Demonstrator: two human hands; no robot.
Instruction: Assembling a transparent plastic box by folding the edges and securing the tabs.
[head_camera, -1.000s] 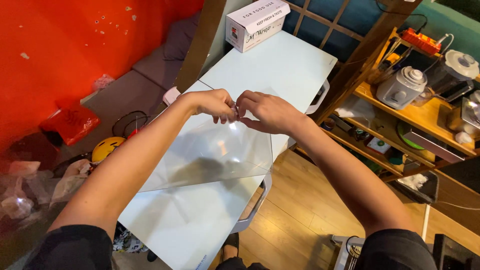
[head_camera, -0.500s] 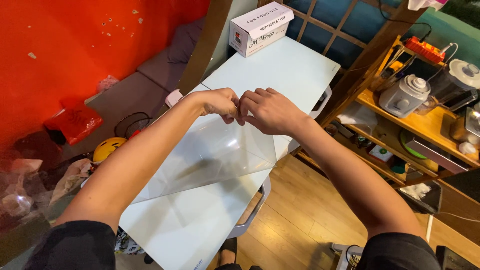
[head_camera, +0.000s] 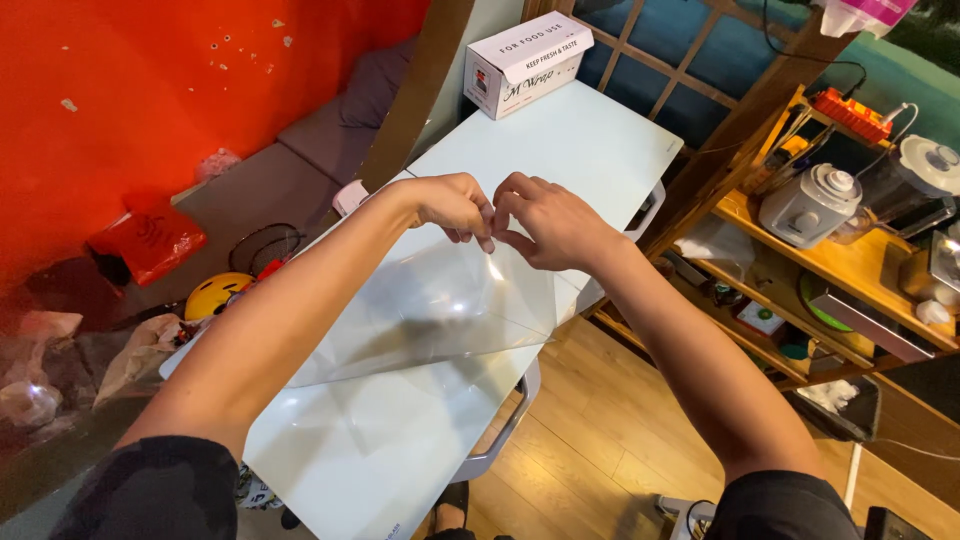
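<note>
Head view: my left hand (head_camera: 452, 205) and right hand (head_camera: 545, 222) pinch a clear plastic film sheet (head_camera: 440, 310) over the pale table's (head_camera: 590, 140) middle; uneven pulling could tear or wrinkle it.

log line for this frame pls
left hand: pinching film edge | right hand: pinching same edge | film: hanging over table | box: far end

Both bare forearms reach forward and converge, so the two hands meet knuckle to knuckle at the middle of the view. The left hand (head_camera: 452, 205) is curled, fingers bent downward and pinched shut. The right hand (head_camera: 548, 222) mirrors it, thumb and forefinger pressed together, wrist slightly bent
</note>
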